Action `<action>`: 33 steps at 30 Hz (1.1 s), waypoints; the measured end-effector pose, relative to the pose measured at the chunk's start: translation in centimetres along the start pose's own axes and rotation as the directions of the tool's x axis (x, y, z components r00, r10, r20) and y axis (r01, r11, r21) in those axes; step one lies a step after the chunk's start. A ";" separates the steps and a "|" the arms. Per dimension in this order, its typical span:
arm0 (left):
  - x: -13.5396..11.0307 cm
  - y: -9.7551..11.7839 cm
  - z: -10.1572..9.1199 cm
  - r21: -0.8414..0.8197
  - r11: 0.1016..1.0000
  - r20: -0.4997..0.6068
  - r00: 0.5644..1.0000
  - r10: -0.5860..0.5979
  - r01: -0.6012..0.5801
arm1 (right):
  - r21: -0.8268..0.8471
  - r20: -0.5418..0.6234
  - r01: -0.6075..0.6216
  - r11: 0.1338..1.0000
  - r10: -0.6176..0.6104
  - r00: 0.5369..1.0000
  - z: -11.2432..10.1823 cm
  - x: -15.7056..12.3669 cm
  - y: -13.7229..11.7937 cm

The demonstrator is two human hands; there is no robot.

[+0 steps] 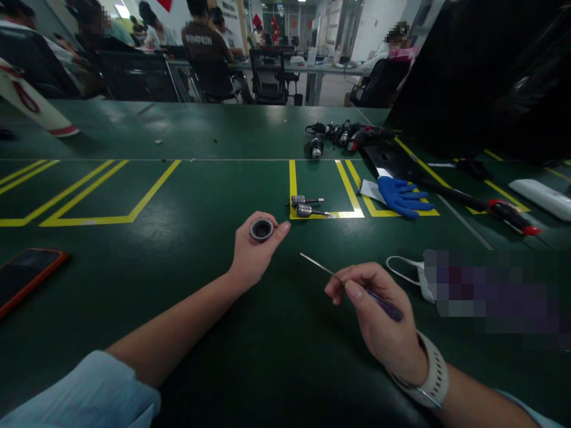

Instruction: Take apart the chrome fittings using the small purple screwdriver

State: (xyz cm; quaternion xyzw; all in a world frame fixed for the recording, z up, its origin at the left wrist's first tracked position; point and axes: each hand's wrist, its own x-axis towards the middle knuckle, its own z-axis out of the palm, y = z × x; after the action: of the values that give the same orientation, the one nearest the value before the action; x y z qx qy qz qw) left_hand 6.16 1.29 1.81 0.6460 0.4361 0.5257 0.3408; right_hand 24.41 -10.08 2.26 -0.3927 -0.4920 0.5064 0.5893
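My left hand [254, 252] rests on the green table [178, 196] and pinches a small dark metal ring [261, 229] between thumb and fingers, its opening facing up. My right hand [379, 309] is closed around a thin screwdriver [348, 282] with a dark purple handle; the slim metal shaft points up and left toward the ring, its tip a short way from my left hand. Just beyond the ring lie two small silver socket bits [307, 206] on a yellow tape line.
A blue glove [401, 196] and a black-and-red tool [491, 207] lie at the right. A drill with cables [343, 135] sits further back. A phone in an orange case [24, 276] is at the left edge, a white mask strap [408, 267] near my right hand. People sit at desks behind.
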 end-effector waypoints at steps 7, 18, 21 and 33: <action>5.0 0.0 -2.1 -0.309 0.932 -0.138 0.961 -0.240 0.189 | -0.030 0.006 -0.079 0.996 0.080 0.997 0.4 0.2 0.1; 14.7 -0.5 2.9 0.451 0.838 0.407 0.906 0.114 -0.308 | -0.084 -0.045 -0.021 0.996 0.017 0.999 0.2 0.4 -0.9; 17.1 -0.6 6.1 0.506 0.773 0.501 0.860 0.098 -0.383 | -0.107 -0.112 0.028 0.994 -0.041 0.993 -0.1 0.6 -1.2; 21.6 -3.4 14.5 0.508 0.659 0.741 0.671 -0.007 -0.554 | -0.187 -0.177 0.093 0.978 -0.127 0.976 -0.5 1.1 -1.8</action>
State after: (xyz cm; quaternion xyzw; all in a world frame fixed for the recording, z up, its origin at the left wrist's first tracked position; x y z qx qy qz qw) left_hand 21.04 22.80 3.89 0.9331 0.3293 0.0888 0.1142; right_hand 25.30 -9.29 4.09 -0.4619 -0.4984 0.3875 0.6229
